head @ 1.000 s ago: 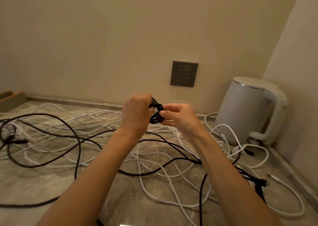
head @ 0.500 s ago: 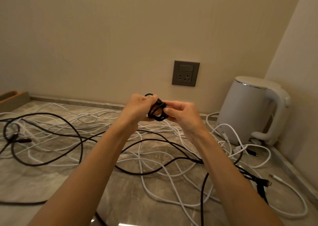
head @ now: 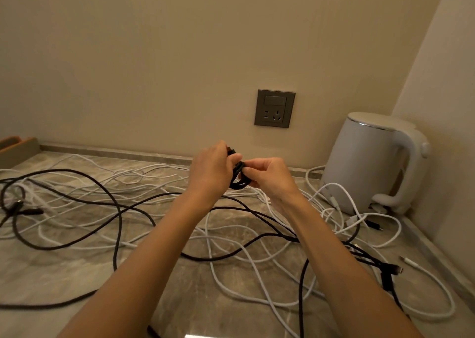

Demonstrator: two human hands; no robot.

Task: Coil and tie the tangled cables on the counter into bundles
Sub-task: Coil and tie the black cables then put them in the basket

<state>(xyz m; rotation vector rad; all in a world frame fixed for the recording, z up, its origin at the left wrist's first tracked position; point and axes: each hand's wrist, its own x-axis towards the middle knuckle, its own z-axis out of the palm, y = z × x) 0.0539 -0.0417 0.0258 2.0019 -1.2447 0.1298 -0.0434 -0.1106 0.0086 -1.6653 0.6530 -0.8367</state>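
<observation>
A small black cable coil (head: pixel 237 177) is held in the air above the marble counter (head: pixel 77 273). My left hand (head: pixel 210 170) grips its left side, fingers curled round the loops. My right hand (head: pixel 267 175) pinches the coil's right side where a black band wraps it. Below, long black cables (head: pixel 113 209) and white cables (head: pixel 257 273) lie tangled across the counter. A black plug end (head: pixel 393 269) lies at the right.
A white electric kettle (head: pixel 370 165) stands in the right corner against the wall. A grey wall socket (head: pixel 274 108) sits behind my hands. A wooden tray edge (head: pixel 15 145) shows at the far left. White connector ends (head: pixel 408 262) lie near the right edge.
Both hands have shifted slightly right and stayed on the black coil. My right fingers have worked round the coil's wrapped part, and the loops hang lower between the hands.
</observation>
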